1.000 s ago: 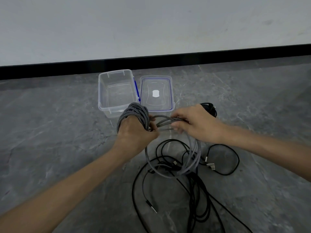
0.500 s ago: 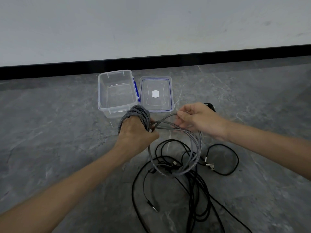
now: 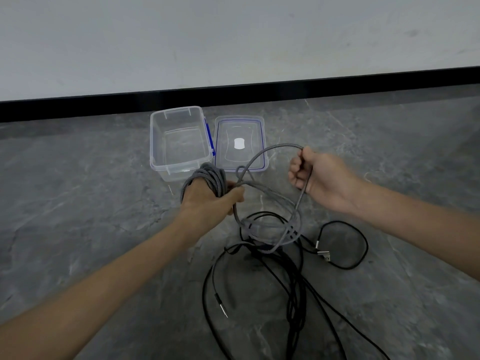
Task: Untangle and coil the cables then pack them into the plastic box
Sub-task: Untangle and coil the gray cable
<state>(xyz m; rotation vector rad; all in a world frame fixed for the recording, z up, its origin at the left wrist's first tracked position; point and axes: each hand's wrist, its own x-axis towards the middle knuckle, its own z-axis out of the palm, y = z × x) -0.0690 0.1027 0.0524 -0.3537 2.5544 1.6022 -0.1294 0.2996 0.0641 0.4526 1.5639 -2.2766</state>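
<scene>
Looking down, my left hand [image 3: 210, 196] sits just in front of the plastic box [image 3: 181, 170]. It is wrapped in turns of the grey cable [image 3: 275, 146], with the thumb pinching the strand so the coil can't slip. Right of the box, before its lid [image 3: 226, 141], my right hand [image 3: 319, 178] is clenched on the loose length, lifting it clear of the black cables [image 3: 298, 276] on the floor [image 3: 104, 203]. The box holds nothing yet.

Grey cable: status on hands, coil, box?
Left hand grips grey cable coil. Right hand holds its loose loop. Box open, lid beside. Black cables tangled under slack.
</scene>
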